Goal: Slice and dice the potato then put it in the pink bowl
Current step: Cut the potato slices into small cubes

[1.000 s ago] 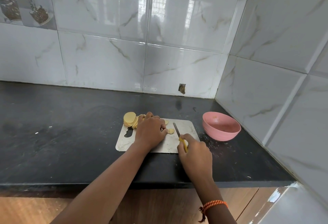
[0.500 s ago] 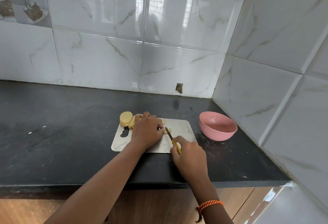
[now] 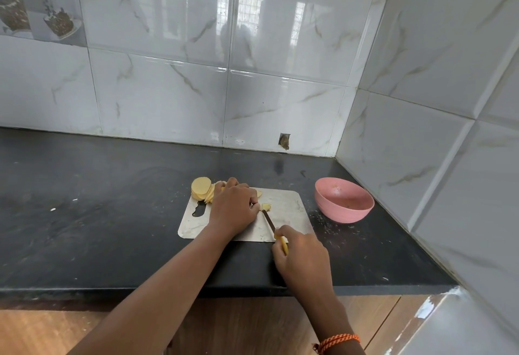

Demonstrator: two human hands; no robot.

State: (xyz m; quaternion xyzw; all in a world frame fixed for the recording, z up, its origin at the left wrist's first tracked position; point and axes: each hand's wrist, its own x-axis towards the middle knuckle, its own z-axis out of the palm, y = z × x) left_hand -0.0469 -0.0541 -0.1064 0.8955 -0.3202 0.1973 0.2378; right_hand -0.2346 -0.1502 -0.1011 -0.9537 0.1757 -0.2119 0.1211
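A steel cutting board (image 3: 286, 203) lies on the black counter. Round potato slices (image 3: 201, 187) are stacked at its far left corner. My left hand (image 3: 233, 208) sits curled over potato slices in the middle of the board, hiding most of them. A small cut potato piece (image 3: 266, 207) lies just right of its fingertips. My right hand (image 3: 302, 259) grips a yellow-handled knife (image 3: 273, 229), whose blade points at that piece beside my left fingers. The pink bowl (image 3: 344, 200) stands to the right of the board.
Tiled walls close the back and the right side, meeting in a corner behind the bowl. The black counter (image 3: 98, 214) stretches to the left of the board. Its front edge runs just under my right hand. Crumbs lie scattered around the bowl.
The knife has shifted left toward my left fingers, with its blade now angled against the held potato. My left hand stays over the slices.
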